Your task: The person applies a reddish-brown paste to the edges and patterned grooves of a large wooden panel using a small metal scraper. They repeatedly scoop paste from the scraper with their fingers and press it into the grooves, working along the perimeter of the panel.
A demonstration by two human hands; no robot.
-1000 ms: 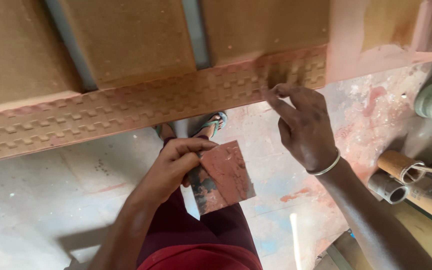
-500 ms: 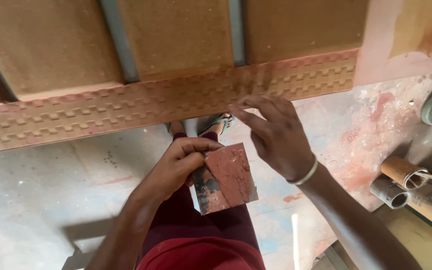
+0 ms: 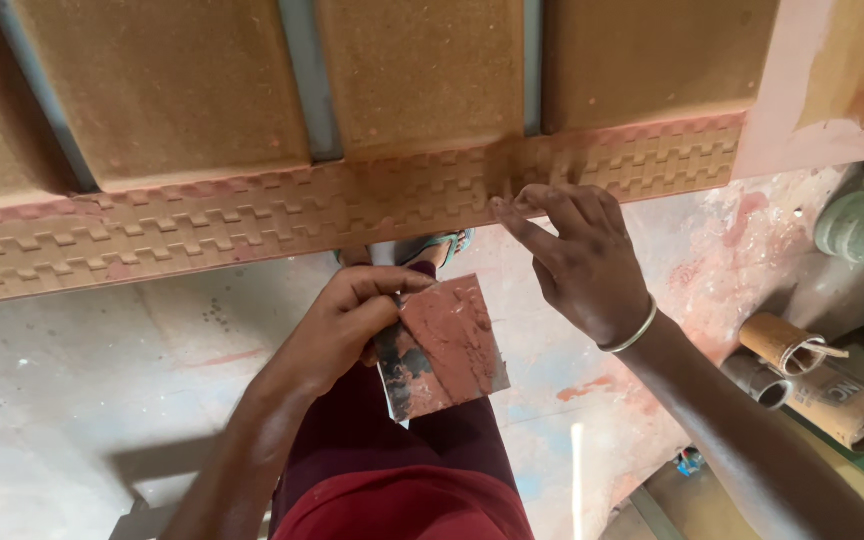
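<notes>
A: What is the biggest thing here?
B: A carved wooden panel [image 3: 352,205] with reddish filler on its patterned border.
A: And the hands?
B: The right hand [image 3: 577,265] is loose, fingertips touching the border. The left hand [image 3: 347,325] grasps a putty-covered scraper [image 3: 442,345] just below the panel.

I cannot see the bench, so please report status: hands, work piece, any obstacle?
Left hand holds putty-smeared blade. Right hand fingertips on carved strip. Nothing between them.
</notes>
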